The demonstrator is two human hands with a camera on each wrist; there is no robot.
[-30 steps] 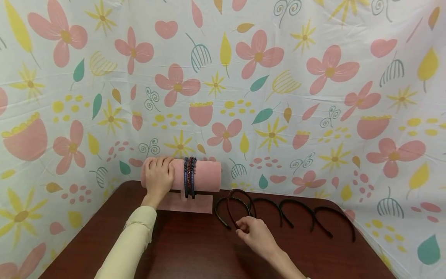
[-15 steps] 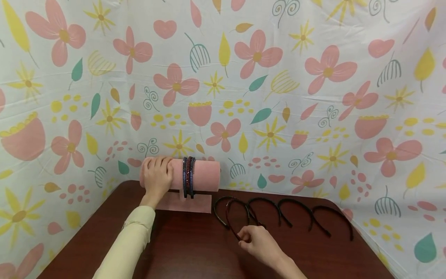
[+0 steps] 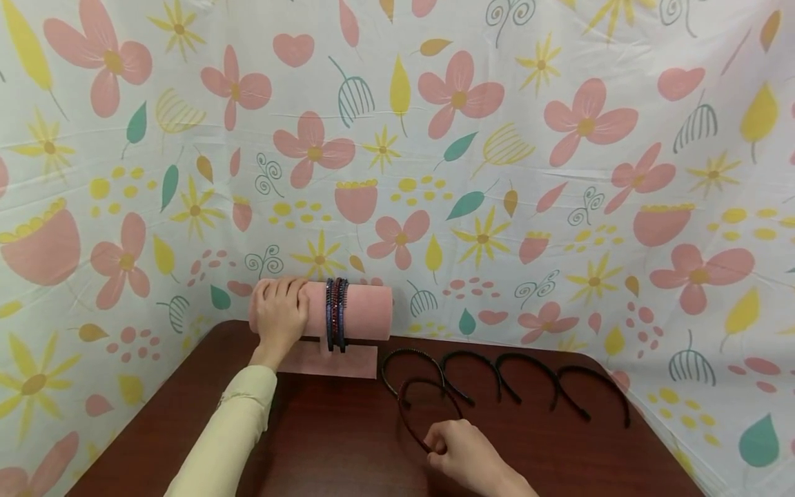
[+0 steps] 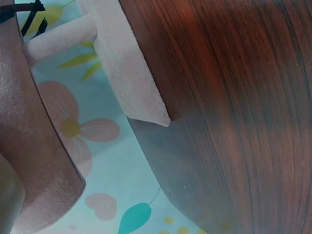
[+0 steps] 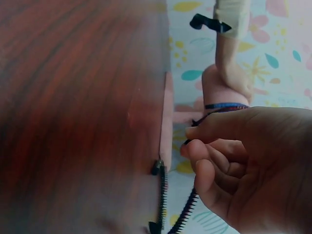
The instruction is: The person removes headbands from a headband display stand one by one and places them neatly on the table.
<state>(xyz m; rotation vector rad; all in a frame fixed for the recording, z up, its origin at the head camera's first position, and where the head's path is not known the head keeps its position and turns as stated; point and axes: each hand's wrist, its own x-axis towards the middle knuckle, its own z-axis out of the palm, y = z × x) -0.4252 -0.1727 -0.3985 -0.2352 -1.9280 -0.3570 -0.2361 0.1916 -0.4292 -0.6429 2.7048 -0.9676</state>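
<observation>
My left hand (image 3: 281, 314) grips the left end of a pink padded roll (image 3: 369, 314), part of a headband stand with a flat base (image 3: 357, 362). Several glittery blue and red headbands (image 3: 337, 314) circle the roll's middle. Low over the table, my right hand (image 3: 462, 452) pinches one end of a thin dark red headband (image 3: 428, 379), its arc pointing away from me. The right wrist view shows thumb and fingertips closed on the tip, with the toothed band (image 5: 185, 209) behind. A blurred edge of the left hand (image 4: 9, 200) covers part of the roll in the left wrist view.
Right of the stand, a row of dark headbands lies along the table's back: a beaded one (image 3: 412, 351), then several black ones, the last (image 3: 596, 371) near the right edge. A floral cloth (image 3: 397, 172) hangs behind the brown table (image 3: 335, 442).
My right hand has drawn the dark red headband toward me, lowering it and separating it from the beaded headband in the row. The left hand stays on the roll.
</observation>
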